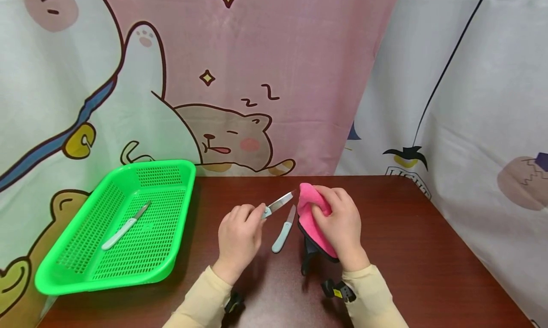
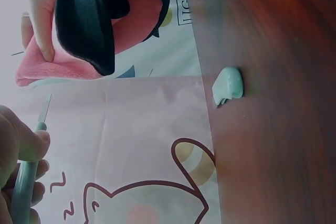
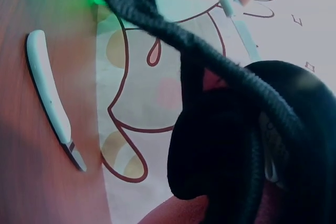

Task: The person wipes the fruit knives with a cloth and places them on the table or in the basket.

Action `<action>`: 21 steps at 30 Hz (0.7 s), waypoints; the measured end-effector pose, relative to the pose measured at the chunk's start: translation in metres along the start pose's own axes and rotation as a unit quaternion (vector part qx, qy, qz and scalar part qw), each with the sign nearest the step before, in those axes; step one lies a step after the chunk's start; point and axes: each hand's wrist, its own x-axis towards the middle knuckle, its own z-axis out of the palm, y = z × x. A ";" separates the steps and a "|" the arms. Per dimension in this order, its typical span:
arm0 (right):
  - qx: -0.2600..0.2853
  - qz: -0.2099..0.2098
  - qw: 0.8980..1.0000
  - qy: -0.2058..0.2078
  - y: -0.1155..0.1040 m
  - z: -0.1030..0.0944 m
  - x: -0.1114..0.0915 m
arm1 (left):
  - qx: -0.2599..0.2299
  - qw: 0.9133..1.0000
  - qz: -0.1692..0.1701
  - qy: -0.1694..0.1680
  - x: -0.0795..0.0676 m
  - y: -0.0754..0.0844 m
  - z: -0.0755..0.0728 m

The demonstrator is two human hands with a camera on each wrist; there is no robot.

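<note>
Surface: brown glossy table (image 1: 445, 256), cartoon-print backdrop (image 1: 308, 71) rising behind the basket (image 1: 107, 285). Basket holds one knife (image 1: 127, 229). Right of the basket, I see the left hand (image 1: 240, 237) clamped on a held knife (image 1: 281, 202), blade pointing away from the basket. Table knife (image 1: 282, 235) lies just beyond that hand from the basket. Farther right, the right hand (image 1: 342, 223) pinches the pink cloth (image 1: 311, 223). My left wrist view adds the held knife's handle along the palm and the cloth's black underside (image 2: 81, 19); head shows mostly pink.
</note>
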 end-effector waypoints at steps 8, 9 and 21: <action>0.017 -0.032 0.999 -0.009 -0.013 0.003 -0.005 | 0.004 1.000 -0.008 -0.007 0.002 -0.001 0.000; 0.019 -0.038 0.999 -0.011 -0.015 0.004 -0.005 | 0.004 1.000 -0.008 -0.006 0.003 -0.001 0.000; 0.036 -0.102 0.994 -0.022 -0.035 0.019 -0.014 | 0.001 1.000 -0.012 -0.009 0.005 0.002 0.003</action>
